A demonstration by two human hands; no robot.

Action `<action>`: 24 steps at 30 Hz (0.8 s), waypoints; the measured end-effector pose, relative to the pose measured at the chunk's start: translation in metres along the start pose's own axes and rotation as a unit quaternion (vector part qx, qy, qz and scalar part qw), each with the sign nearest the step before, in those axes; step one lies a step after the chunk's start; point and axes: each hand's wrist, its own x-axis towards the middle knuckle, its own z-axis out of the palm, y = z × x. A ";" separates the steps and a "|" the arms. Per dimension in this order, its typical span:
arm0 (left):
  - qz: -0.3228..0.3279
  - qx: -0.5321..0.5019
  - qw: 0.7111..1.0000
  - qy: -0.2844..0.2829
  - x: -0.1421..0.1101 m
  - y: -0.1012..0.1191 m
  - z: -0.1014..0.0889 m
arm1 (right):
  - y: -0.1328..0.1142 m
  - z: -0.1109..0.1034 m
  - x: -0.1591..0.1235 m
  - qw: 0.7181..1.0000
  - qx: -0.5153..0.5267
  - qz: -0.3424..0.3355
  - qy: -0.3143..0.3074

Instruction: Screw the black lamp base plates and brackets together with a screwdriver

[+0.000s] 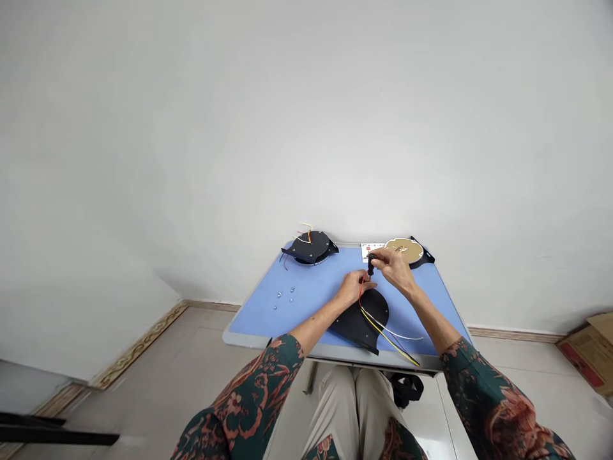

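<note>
Right hand is pinching the short black screwdriver at the far edge of the flat black disc-shaped plate; left fingers press there, exact grip unclear. Plate looks light, stiff, probably slick, so I'd hold its rim, off those floppy wires.

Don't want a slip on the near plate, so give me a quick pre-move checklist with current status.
1. Screwdriver in right hand: ok.
2. Left hand at the near black plate, by the tool: ok.
3. Tip seated in a screw: cannot tell, fingers hide it.
4. Red wire away from the tool: not ok, runs up close beside it.
5. Yellow wire away from the tool: ok.
6. Small metal parts away from both hands: ok.
</note>
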 end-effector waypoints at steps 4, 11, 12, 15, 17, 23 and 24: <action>0.012 0.001 1.000 -0.019 0.000 -0.003 0.001 | 0.001 -0.006 -0.001 0.999 0.036 -0.010 -0.039; 0.001 0.025 1.000 -0.001 0.001 -0.003 0.001 | -0.006 0.005 -0.005 0.997 -0.010 -0.063 0.037; 0.004 0.030 1.000 0.000 0.001 -0.004 0.001 | -0.004 0.006 -0.005 0.998 0.004 -0.055 0.037; 0.016 0.046 0.999 -0.008 0.001 -0.007 0.001 | 0.004 0.004 -0.003 0.998 0.066 -0.019 0.014; 0.023 0.058 0.998 -0.014 0.001 -0.009 0.002 | 0.008 0.003 -0.004 0.995 0.101 -0.011 0.009; 0.056 0.132 0.990 0.004 -0.002 -0.010 0.004 | 0.006 0.006 -0.011 0.995 0.087 -0.034 0.038; 0.063 0.149 0.987 0.004 -0.002 -0.009 0.004 | 0.005 0.007 -0.011 0.996 0.059 -0.045 0.046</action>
